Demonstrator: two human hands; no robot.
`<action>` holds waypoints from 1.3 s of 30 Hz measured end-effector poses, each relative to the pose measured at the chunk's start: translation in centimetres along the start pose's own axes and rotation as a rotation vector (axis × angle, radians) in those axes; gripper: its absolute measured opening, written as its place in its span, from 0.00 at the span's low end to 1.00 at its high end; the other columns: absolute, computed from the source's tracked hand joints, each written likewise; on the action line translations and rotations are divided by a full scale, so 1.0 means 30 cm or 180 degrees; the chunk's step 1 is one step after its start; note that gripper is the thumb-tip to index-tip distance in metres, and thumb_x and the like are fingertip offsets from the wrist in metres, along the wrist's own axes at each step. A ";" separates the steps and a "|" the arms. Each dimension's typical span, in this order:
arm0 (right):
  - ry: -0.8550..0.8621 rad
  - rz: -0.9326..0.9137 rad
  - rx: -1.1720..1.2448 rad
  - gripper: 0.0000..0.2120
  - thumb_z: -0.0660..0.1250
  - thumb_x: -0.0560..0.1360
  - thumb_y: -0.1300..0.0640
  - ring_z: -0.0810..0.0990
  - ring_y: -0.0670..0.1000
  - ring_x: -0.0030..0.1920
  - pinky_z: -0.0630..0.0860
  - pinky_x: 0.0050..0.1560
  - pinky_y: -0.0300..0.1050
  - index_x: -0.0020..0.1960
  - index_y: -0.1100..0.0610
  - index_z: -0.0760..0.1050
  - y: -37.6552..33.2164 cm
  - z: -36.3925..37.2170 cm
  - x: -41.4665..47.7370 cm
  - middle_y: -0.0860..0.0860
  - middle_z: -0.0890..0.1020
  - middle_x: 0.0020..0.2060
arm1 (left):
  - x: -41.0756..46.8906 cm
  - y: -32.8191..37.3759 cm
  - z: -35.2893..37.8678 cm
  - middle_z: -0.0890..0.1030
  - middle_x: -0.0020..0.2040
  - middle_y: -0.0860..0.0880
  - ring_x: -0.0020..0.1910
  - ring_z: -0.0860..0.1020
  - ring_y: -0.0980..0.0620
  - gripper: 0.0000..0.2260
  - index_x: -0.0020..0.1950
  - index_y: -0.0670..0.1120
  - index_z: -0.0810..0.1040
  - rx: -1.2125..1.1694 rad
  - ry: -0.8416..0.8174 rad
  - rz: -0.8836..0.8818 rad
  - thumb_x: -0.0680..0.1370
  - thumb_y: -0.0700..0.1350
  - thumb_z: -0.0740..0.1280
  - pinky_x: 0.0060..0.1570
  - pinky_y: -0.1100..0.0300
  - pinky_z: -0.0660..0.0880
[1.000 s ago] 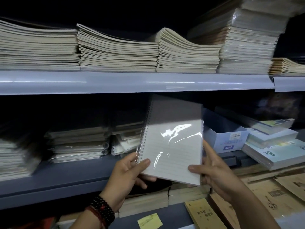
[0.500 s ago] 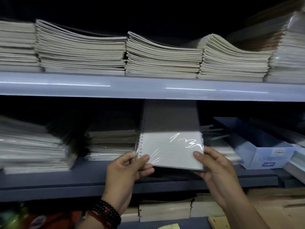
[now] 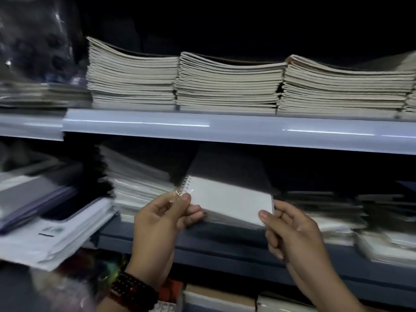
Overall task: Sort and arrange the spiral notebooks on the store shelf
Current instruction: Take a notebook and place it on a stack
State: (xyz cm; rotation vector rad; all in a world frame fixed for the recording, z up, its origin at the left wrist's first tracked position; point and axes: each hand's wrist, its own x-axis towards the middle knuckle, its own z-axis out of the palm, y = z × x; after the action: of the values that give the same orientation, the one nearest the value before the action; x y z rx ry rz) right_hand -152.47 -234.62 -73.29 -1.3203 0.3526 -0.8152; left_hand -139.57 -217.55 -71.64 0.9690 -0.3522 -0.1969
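Spiral notebook (image 3: 229, 201), plastic-wrapped, held level over the middle shelf (image 3: 225, 246), far end in shadow under the upper shelf (image 3: 202, 129). Left hand (image 3: 157, 224) pinches the near corner by the wire spiral, fingers curled beneath. Right hand (image 3: 292, 233) grips the near right corner, thumb on top. Wrapped stack (image 3: 139, 183) just left of it. Exercise-book piles (image 3: 227, 84) on the upper shelf. Bead bracelet (image 3: 132, 289) on left wrist
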 end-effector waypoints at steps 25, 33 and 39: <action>-0.0765 0.0388 -0.2474 0.30 0.52 0.76 0.29 0.74 0.57 0.64 0.68 0.70 0.56 0.64 0.48 0.73 0.033 0.694 0.304 0.52 0.74 0.63 | 0.634 0.304 -0.342 0.66 0.32 0.46 0.29 0.65 0.49 0.20 0.71 0.41 0.68 0.1443 0.1187 0.0284 0.83 0.50 0.60 0.32 0.60 0.68; -0.0891 0.0699 -0.2153 0.26 0.51 0.84 0.42 0.71 0.57 0.67 0.66 0.67 0.45 0.77 0.55 0.62 0.045 0.702 0.315 0.53 0.73 0.66 | 0.587 0.264 -0.355 0.68 0.33 0.49 0.30 0.67 0.49 0.13 0.50 0.50 0.74 0.1859 0.0909 0.0421 0.83 0.58 0.59 0.33 0.56 0.67; -0.0900 0.0534 -0.2248 0.29 0.52 0.84 0.40 0.67 0.58 0.73 0.64 0.75 0.52 0.80 0.54 0.58 0.049 0.706 0.326 0.54 0.65 0.76 | 0.562 0.274 -0.345 0.71 0.40 0.49 0.38 0.71 0.47 0.17 0.68 0.55 0.73 0.1999 0.0809 0.0180 0.83 0.60 0.57 0.42 0.50 0.74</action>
State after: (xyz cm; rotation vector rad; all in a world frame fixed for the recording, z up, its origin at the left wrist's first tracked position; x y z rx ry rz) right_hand -131.43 -226.29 -67.38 -2.0036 0.5439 -0.3517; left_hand -119.98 -210.39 -66.69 1.5827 -0.2063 0.1000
